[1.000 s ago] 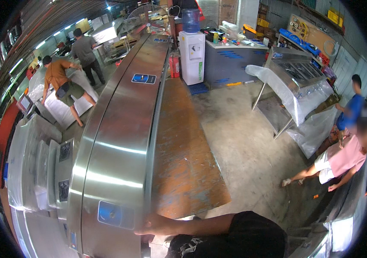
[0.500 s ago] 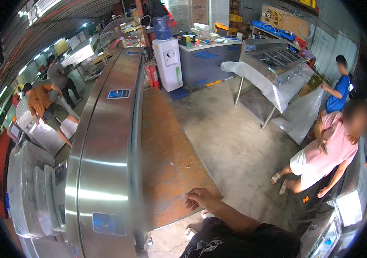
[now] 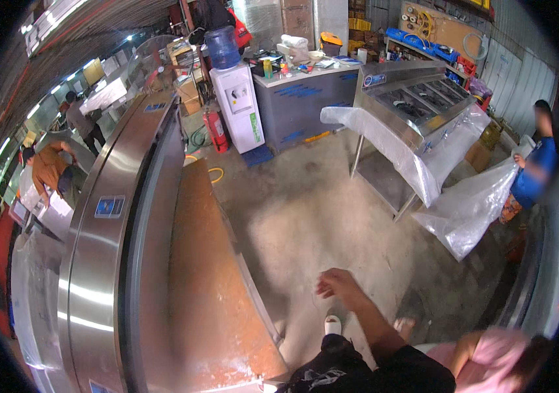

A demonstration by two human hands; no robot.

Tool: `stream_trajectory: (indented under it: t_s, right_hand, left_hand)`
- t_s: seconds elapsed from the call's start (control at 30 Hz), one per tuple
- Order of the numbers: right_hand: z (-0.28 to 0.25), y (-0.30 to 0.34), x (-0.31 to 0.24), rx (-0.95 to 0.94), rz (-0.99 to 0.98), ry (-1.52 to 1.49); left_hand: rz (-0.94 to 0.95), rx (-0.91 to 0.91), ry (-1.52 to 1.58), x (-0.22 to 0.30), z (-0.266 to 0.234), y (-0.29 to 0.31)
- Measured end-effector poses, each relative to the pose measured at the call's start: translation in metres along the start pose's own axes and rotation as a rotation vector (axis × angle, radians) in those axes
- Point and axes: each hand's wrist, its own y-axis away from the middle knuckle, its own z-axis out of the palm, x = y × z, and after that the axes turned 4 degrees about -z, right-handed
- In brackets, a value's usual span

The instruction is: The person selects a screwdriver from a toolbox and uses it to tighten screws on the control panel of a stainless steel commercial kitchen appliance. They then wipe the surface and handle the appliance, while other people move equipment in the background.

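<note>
My right hand (image 3: pixel 338 283) hangs over the concrete floor in front of my body, its fingers loosely bent and slightly blurred. Nothing shows in it, and it touches nothing. My left hand is out of the picture. To the left of my right hand lies a worn brown board (image 3: pixel 217 275) with a pale edge. Beyond that board runs a long stainless steel unit (image 3: pixel 99 252) with blue labels. One of my feet, in a white sandal (image 3: pixel 332 325), shows below the hand.
A person in pink (image 3: pixel 492 357) is close at my lower right. Further off, a person in blue (image 3: pixel 533 173) holds a clear plastic sheet (image 3: pixel 466 216) beside a steel stove (image 3: pixel 417 98). A water dispenser (image 3: pixel 237 108) and fire extinguisher (image 3: pixel 215 128) stand ahead; two people work at the left.
My view has moved forward along the steel unit. The person in pink has gone from the right side to the lower right edge. The person in blue now holds up the plastic sheet.
</note>
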Motion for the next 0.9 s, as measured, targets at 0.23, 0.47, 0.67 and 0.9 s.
stream_trajectory:
  t_s: [0.23, 0.47, 0.67, 0.9]
  right_hand:
    - [-0.143, -0.095, -0.09, 0.43, -0.172, -0.021]
    - [-0.131, -0.234, -0.12, 0.214, 0.009, -0.019]
    - [-0.114, -0.403, -0.164, 0.259, 0.005, 0.002]
    - [-0.065, -0.591, -0.273, 0.252, -0.005, -0.07]
  left_hand:
    - [-0.123, -0.298, 0.041, 0.15, 0.191, 0.115]
    - [-0.569, -0.522, 0.28, 0.227, 0.36, 0.235]
    - [-0.621, -0.979, 0.255, 0.285, 0.6, 0.31]
    - [-1.039, -1.129, 0.942, 0.365, 0.871, 0.309]
